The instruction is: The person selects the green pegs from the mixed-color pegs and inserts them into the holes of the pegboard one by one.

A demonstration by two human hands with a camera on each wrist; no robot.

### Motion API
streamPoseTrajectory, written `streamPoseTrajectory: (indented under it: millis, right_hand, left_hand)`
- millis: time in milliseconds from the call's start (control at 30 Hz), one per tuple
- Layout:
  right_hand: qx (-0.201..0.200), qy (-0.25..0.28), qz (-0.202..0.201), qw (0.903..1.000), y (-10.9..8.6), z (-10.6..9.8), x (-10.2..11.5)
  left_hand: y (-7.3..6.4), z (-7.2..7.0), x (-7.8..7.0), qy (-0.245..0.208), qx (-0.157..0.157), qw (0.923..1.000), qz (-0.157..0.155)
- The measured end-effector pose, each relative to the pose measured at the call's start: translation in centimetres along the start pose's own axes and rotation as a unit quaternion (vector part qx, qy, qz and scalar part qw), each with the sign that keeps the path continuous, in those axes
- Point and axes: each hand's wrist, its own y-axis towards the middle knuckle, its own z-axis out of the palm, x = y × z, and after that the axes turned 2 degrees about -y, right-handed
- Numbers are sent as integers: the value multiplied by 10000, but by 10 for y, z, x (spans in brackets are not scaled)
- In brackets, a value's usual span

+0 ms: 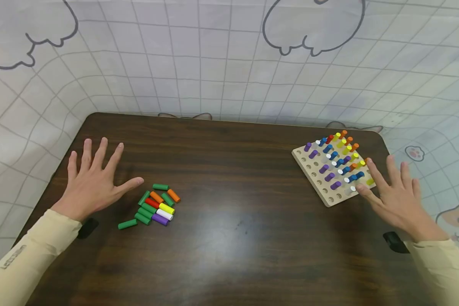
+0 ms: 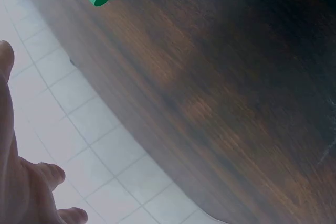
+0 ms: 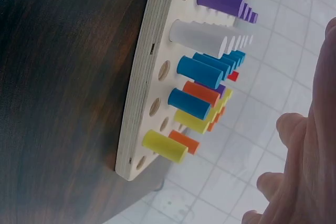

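My left hand (image 1: 93, 182) is spread wide with straight fingers over the table's left side, holding nothing. Just right of its thumb lies a loose cluster of coloured pegs, among them green pegs (image 1: 149, 208), a red peg (image 1: 152, 203), a white peg (image 1: 164, 214) and a purple peg (image 1: 160, 219). At the right, a wooden pegboard (image 1: 326, 199) carries rows of upright purple, white, blue, yellow and orange pegs, with some bare holes. My right hand (image 1: 399, 204) is also spread, its thumb and index finger overlapping the board's right edge in the head view, with nothing in its grasp.
The dark wooden table (image 1: 229, 255) has rounded far corners. A pale tiled-pattern cloth (image 1: 214, 63) with cartoon outlines hangs behind and around it. Between the loose pegs and the board stretches bare tabletop. A dark wrist device (image 1: 395, 242) sits below the right wrist.
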Motion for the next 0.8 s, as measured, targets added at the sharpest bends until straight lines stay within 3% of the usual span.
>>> streamPoseTrajectory:
  millis: [300, 800]
  right_hand:
    - [71, 36, 59, 10000, 2, -1, 2]
    - [178, 73, 351, 9992, 3, 10, 3]
  left_hand:
    - [10, 1, -8, 17, 69, 9999, 130]
    - [44, 3, -35, -139, 138, 9990, 408]
